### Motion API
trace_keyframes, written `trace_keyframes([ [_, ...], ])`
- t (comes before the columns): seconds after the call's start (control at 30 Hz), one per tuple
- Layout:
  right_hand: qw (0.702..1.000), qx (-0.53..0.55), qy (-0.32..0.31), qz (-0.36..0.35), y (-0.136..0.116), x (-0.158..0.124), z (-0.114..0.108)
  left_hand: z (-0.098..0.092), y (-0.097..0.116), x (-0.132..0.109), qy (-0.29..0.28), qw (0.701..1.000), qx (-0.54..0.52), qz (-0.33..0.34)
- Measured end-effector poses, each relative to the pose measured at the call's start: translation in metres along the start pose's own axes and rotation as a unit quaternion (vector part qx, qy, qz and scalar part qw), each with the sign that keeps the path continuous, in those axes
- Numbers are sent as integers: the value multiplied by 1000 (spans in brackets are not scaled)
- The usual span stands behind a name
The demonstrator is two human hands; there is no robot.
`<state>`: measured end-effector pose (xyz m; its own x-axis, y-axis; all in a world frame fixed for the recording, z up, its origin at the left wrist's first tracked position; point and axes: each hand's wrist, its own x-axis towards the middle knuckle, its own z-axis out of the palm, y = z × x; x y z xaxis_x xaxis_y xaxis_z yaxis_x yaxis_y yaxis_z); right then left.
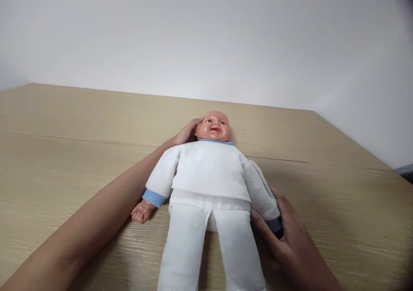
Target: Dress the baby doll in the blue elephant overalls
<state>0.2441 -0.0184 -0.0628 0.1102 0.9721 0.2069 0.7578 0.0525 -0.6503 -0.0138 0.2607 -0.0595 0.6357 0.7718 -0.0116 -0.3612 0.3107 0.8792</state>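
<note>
A baby doll [211, 170] lies on its back in the middle of the view, its bald head away from me. It wears a white fleece top with blue collar and cuffs, and white trousers. My left hand [190, 130] cups the left side of the doll's head, with part of its fingers hidden behind it. On the other side, my right hand [287, 226] is wrapped about the doll's sleeve [263, 192] near the cuff, its thumb by the waist. The doll's small hand at that cuff is hidden, while the other one rests beside my left forearm.
The doll lies on a light wood-grain table [64, 166] with a thin seam running across it. Behind the table's far edge rises a plain pale wall [200, 41]. A dark object [405, 170] shows at the right edge of the view.
</note>
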Motion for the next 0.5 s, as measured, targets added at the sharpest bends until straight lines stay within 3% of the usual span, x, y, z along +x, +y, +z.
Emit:
trace_keyframes([
  [0.5,1000,12,-3,-6,-3,0,0,-3,0,-1,-9,1000,-4,-5],
])
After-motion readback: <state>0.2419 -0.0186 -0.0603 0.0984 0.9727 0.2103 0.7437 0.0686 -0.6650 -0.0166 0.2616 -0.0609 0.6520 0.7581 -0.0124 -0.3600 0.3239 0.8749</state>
